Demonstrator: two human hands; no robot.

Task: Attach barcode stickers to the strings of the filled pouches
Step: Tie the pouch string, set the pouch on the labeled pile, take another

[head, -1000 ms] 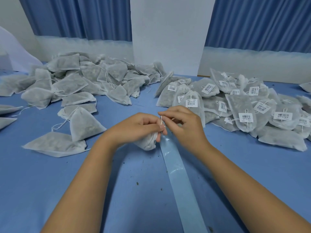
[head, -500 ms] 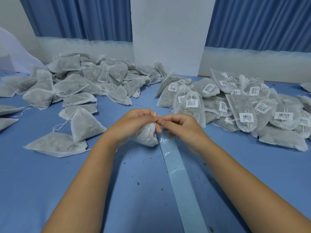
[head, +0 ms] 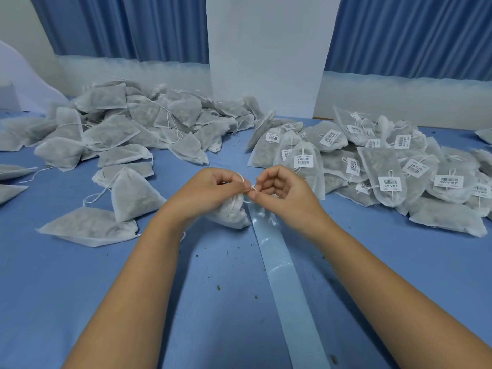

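A filled white pouch point(head: 231, 213) lies on the blue table point(head: 80, 275) just under my left hand point(head: 210, 190). That hand pinches the pouch's thin white string point(head: 241, 177) between thumb and fingertips. My right hand point(head: 282, 193) meets it from the right, its fingertips pinching the same string at the point where both hands touch. A pale backing strip point(head: 287, 283) runs from under the hands toward me. I cannot make out a sticker between the fingers.
A pile of unlabelled pouches point(head: 127, 129) with loose strings spreads over the left and back of the table. A pile of pouches bearing barcode stickers point(head: 386, 166) fills the right. A white pillar point(head: 266, 54) and blue curtains stand behind.
Both hands have risen slightly and turned, the right hand's fingers now curled upward; the pouch has slid lower under my left hand while the string stays pinched between the fingertips.
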